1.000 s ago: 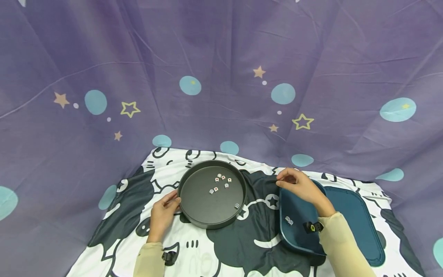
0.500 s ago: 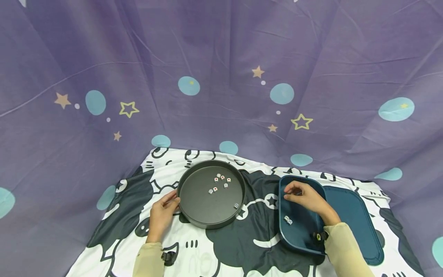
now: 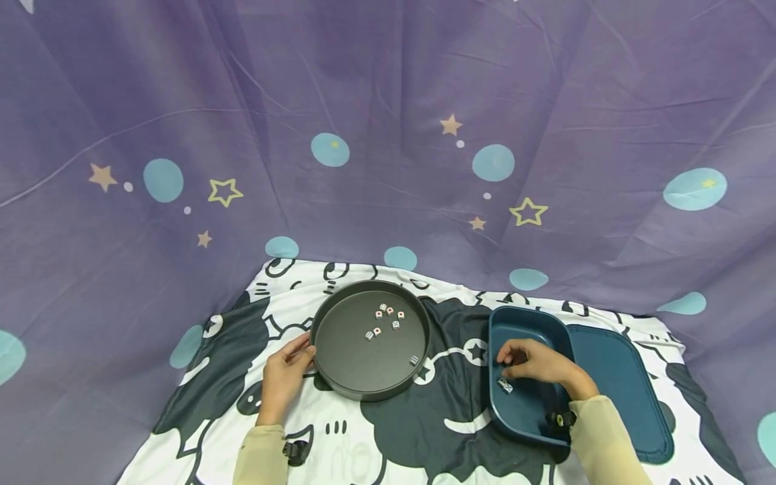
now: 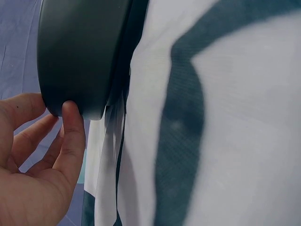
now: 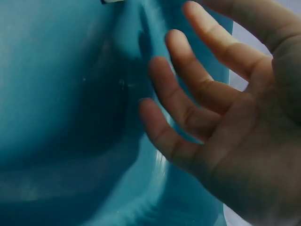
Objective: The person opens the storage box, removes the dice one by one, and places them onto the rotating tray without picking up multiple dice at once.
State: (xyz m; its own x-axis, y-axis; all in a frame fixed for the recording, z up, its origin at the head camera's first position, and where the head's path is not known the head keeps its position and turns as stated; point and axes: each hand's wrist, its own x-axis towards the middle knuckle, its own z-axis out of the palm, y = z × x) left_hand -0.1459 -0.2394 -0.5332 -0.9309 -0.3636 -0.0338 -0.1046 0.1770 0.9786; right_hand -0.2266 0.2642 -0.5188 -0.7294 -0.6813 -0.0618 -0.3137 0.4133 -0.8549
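A dark grey round pan (image 3: 364, 367) stands on the cloth, with several white dice (image 3: 396, 325) lying in it. My left hand (image 3: 285, 377) holds the pan's left side: in the left wrist view, fingertips (image 4: 70, 110) lie against its outer wall and others reach its edge. On the right is a deep blue rectangular box (image 3: 527, 431). My right hand (image 3: 536, 364) is inside it, low over a small cluster of dice (image 3: 505, 386), thumb close to them. In the right wrist view its fingers (image 5: 178, 44) are spread and loosely bent, with nothing between them visible.
A flat blue lid (image 3: 624, 391) lies right of the box, partly behind my right forearm. Black-and-white patterned cloth (image 3: 448, 444) lies under everything. A purple curtain (image 3: 388, 87) with stars hangs behind the cloth's far edge.
My right hand has come from above the box's far-left rim down into the box, nearer to the dice there. The left hand and the pan stay where they were.
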